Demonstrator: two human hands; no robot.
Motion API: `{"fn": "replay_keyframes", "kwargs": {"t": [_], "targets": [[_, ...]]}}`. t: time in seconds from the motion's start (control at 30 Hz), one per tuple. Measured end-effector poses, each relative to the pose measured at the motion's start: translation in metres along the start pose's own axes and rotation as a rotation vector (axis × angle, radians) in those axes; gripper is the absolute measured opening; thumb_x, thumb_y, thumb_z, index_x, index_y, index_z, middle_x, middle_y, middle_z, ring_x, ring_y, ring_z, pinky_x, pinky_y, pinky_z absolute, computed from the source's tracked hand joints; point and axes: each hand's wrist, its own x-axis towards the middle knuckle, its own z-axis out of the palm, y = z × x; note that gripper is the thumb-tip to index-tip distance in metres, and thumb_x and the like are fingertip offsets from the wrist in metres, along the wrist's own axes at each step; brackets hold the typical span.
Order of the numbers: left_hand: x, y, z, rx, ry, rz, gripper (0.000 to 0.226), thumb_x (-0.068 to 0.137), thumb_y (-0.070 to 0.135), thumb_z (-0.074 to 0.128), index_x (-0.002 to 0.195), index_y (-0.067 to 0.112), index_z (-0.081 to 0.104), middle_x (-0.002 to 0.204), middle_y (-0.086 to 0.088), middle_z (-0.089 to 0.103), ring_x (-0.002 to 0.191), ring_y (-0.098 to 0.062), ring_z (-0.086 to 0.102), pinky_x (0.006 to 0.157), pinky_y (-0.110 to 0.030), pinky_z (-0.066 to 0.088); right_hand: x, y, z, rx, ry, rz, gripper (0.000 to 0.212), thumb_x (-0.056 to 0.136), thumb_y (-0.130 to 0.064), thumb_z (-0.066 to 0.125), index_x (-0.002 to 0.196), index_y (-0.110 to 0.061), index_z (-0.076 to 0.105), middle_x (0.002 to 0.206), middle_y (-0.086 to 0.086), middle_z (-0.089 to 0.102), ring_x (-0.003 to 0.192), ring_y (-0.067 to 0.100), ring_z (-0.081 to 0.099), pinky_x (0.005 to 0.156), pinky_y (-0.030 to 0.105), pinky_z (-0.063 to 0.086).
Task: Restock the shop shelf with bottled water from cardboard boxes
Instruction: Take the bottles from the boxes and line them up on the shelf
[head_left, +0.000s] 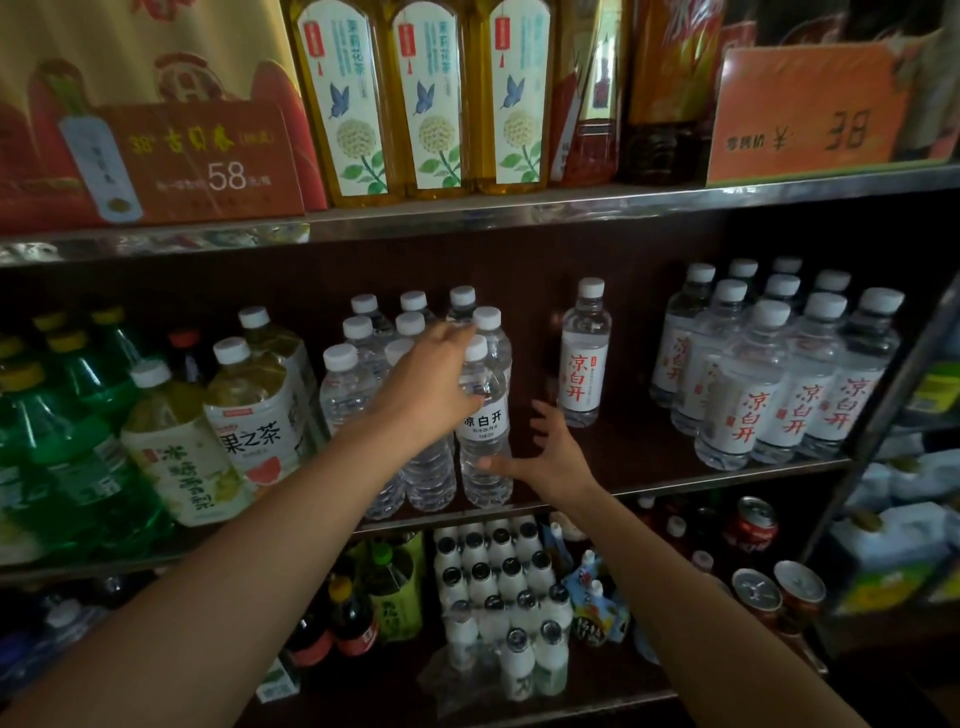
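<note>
On the middle shelf (701, 475) stands a cluster of clear water bottles (343, 384) with white caps. My left hand (431, 384) lies against the upper part of this cluster, fingers stretched toward the caps and thumb across the shoulder of the front bottle (485, 447). My right hand (556, 457) is just right of that bottle, fingers spread, with its thumb touching the bottle's lower body. A single white-labelled bottle (584, 364) stands alone further right. No cardboard box is in view.
A dense group of white-labelled water bottles (779, 389) fills the right of the shelf, and large tea and green bottles (171, 441) crowd the left. Tall yellow bottles (426, 104) and price signs stand above. Small milk bottles (498, 597) and cans sit below.
</note>
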Motion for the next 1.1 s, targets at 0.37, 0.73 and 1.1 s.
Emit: {"fn": "replay_keyframes", "kwargs": {"t": [0.37,0.73,1.1], "targets": [[-0.032,0.027,0.006,-0.161,0.062,0.027,0.100,0.085,0.037,0.067,0.152,0.018,-0.004,0.160,-0.002,0.002,0.147,-0.019,0.012,0.116,-0.033,0.021,-0.058,0.008,-0.033,-0.014,0.179,0.049,0.099,0.061,-0.037,0.089,0.142,-0.018,0.036,0.136,0.004,0.047,0.124,0.020,0.047,0.099,0.031,0.045],[-0.152,0.083,0.075,-0.482,0.091,0.322,0.061,0.078,0.017,0.075,0.132,0.004,0.049,0.128,-0.015,0.051,0.117,-0.027,0.053,0.100,-0.029,0.038,-0.258,0.077,-0.087,-0.075,0.652,0.183,0.052,0.071,-0.041,0.082,0.111,-0.013,0.066,0.100,0.000,0.069,0.095,0.013,0.066,0.084,0.028,0.054],[-0.361,0.191,0.228,-0.753,-0.645,0.503,0.053,0.078,0.018,0.076,0.127,0.016,0.054,0.114,0.004,0.061,0.105,-0.008,0.060,0.090,-0.026,0.049,-0.523,0.234,-0.118,-0.002,1.005,0.546,0.042,0.078,-0.036,0.077,0.111,-0.013,0.068,0.092,-0.001,0.071,0.087,0.015,0.067,0.084,0.034,0.055]]}}
